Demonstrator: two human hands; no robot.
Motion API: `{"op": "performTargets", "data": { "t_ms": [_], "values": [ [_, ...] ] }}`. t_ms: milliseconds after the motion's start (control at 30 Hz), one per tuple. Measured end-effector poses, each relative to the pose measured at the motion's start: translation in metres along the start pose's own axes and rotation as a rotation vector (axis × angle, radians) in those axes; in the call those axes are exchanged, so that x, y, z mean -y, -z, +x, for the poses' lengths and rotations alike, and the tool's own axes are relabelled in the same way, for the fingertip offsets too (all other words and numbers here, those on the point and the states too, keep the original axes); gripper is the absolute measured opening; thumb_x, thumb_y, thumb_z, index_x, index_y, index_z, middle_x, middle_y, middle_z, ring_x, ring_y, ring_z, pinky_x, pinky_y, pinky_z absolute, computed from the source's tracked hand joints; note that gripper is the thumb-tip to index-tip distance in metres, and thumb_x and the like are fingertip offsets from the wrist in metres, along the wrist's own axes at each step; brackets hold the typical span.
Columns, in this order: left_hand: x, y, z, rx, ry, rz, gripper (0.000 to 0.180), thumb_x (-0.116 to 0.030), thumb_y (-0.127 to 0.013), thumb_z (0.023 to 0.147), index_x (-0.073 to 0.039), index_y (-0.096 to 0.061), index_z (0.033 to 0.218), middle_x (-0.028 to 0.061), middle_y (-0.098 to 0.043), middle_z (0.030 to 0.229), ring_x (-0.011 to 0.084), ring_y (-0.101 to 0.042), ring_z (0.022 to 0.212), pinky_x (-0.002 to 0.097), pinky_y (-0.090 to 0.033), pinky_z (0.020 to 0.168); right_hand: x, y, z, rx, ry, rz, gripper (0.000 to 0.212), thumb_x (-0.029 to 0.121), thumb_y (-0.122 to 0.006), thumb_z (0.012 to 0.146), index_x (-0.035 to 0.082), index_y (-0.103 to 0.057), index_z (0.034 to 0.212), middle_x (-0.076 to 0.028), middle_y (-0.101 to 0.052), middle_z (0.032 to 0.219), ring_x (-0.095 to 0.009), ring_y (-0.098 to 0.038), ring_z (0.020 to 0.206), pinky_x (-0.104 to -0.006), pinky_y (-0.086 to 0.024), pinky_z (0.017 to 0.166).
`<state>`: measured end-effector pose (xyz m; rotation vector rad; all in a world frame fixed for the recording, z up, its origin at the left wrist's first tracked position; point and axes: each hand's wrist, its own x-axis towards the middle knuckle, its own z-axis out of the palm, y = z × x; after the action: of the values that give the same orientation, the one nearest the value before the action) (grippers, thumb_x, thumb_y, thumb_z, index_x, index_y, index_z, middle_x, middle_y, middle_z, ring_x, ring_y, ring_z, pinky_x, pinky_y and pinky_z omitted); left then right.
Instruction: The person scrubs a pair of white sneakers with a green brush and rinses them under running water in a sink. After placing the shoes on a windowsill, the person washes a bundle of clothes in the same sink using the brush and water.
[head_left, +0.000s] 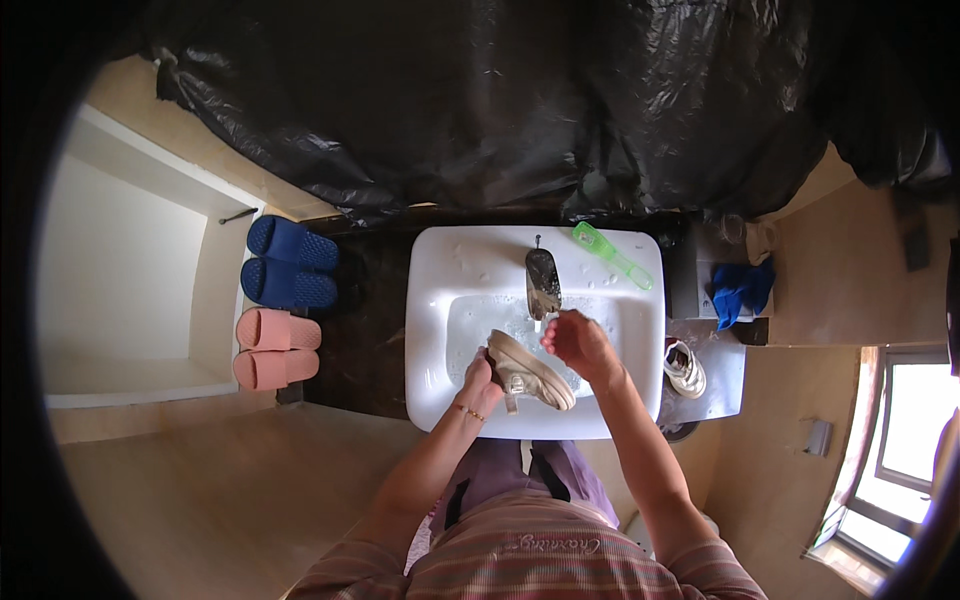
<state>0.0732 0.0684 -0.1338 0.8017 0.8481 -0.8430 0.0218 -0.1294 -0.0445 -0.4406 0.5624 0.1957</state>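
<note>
Over the white sink [428, 330], my left hand [480, 385] is closed on a white sneaker [530, 372] at one end. The sneaker is tipped on its side, its thick sole facing up and to the right, and a strap hangs from it. My right hand [580, 345] is just right of the metal faucet [542, 280], close to its spout and apart from the sneaker. Its fingers are loosely bent and apart, with nothing seen in them. Sudsy water [470, 318] lies in the basin. On the sink's back right rim rests a bright green brush [612, 256], bristles not visible.
A second white sneaker [685, 372] stands right of the sink, with a blue cloth [742, 292] behind it. Blue slippers [290, 262] and pink slippers [277, 348] stand at the left beside a white cabinet [130, 260]. Black plastic sheeting [480, 110] hangs along the back.
</note>
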Motion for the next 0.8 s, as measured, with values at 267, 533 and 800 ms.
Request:
{"op": "performTargets", "data": {
  "t_ms": [267, 533, 800],
  "values": [
    [0.009, -0.042, -0.035, 0.029, 0.031, 0.029, 0.042, -0.032, -0.021, 0.103, -0.004, -0.050, 0.115, 0.0100, -0.059, 0.112, 0.0262, -0.058, 0.101, 0.0436, -0.048, 0.092, 0.052, -0.035, 0.011, -0.229, 0.716, -1.011, 0.025, 0.016, -0.053, 0.094, 0.002, -0.060, 0.114, -0.010, -0.065, 0.100, -0.020, -0.061, 0.089, -0.0316, -0.047, 0.082],
    [0.000, -0.023, -0.030, 0.121, -0.006, 0.010, 0.040, -0.033, -0.024, 0.103, -0.005, -0.050, 0.114, 0.0108, -0.059, 0.112, 0.0283, -0.058, 0.101, 0.0483, -0.049, 0.089, 0.038, -0.029, 0.011, -0.099, 0.340, -0.784, 0.037, 0.028, -0.045, 0.099, -0.002, -0.067, 0.091, -0.009, -0.067, 0.078, -0.017, -0.063, 0.070, -0.0301, -0.050, 0.068],
    [-0.006, -0.013, -0.018, 0.213, 0.003, 0.038, 0.053, -0.051, -0.034, 0.097, -0.006, -0.054, 0.115, 0.0134, -0.061, 0.112, 0.0313, -0.060, 0.103, 0.0497, -0.048, 0.092, -0.017, 0.019, -0.026, -0.243, 0.136, -0.995, 0.063, 0.060, -0.048, 0.090, 0.002, -0.062, 0.109, -0.009, -0.065, 0.092, -0.016, -0.058, 0.079, -0.0281, -0.046, 0.075]
  ]
}}
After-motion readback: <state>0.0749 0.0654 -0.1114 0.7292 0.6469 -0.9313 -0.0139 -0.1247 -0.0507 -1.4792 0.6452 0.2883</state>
